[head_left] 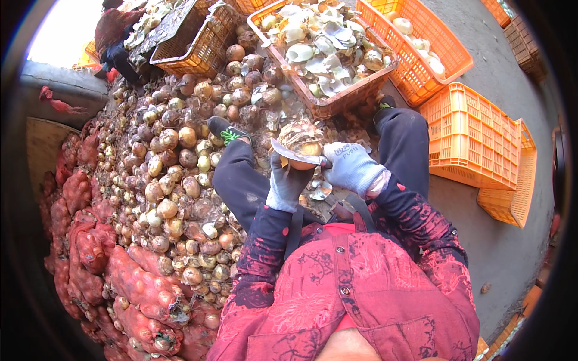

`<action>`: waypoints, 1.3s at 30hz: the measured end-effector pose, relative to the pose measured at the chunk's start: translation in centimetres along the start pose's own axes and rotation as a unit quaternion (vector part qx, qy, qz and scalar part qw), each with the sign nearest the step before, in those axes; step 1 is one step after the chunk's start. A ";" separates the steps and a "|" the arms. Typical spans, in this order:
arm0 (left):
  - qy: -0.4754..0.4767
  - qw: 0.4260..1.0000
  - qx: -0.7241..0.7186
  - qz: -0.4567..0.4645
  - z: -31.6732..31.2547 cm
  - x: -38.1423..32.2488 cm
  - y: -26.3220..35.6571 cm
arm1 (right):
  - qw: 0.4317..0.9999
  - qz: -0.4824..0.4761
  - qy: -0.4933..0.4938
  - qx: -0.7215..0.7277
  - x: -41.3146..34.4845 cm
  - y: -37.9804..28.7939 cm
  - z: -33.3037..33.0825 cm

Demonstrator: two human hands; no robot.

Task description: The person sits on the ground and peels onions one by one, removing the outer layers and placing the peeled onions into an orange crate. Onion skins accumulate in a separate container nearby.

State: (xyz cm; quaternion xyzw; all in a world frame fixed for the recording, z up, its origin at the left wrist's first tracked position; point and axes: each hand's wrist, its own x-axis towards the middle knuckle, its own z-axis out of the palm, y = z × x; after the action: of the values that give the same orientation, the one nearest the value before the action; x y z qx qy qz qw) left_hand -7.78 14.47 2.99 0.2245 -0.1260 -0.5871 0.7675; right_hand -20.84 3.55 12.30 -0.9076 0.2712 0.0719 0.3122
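Note:
Between my knees, my left hand (pixel 286 182), in a grey-white work glove with a dark palm, holds an onion (pixel 310 149) from below and the left. Loose dry skin sticks up from the onion's far side. My right hand (pixel 352 164), gloved in pale grey-blue, grips the handle of a knife with a curved blade (pixel 295 155). The blade lies across the near side of the onion, its tip pointing left past my left fingers. Just beyond the onion stands an orange crate (pixel 325 108) heaped with onion peelings (pixel 323 49).
A large pile of unpeeled onions (pixel 176 153) spreads at left, with red mesh sacks (pixel 144 289) of onions beside it. Peeled onions (pixel 402 26) lie in an orange crate (pixel 445 40) at upper right. Stacked crates (pixel 474 135) stand right of my knee. Another person (pixel 113 36) is at upper left.

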 end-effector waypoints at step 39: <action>0.221 0.973 0.056 -0.014 -5.8 13.4 -3.5 | 0.673 0.299 0.039 0.676 12.4 14.8 5.5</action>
State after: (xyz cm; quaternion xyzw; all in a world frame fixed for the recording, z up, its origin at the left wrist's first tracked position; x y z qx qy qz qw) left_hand -4.39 2.02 -4.68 0.3931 0.0179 -0.5260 0.7540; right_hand -18.14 -8.38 -3.62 -0.3214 0.5146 -0.0774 0.7911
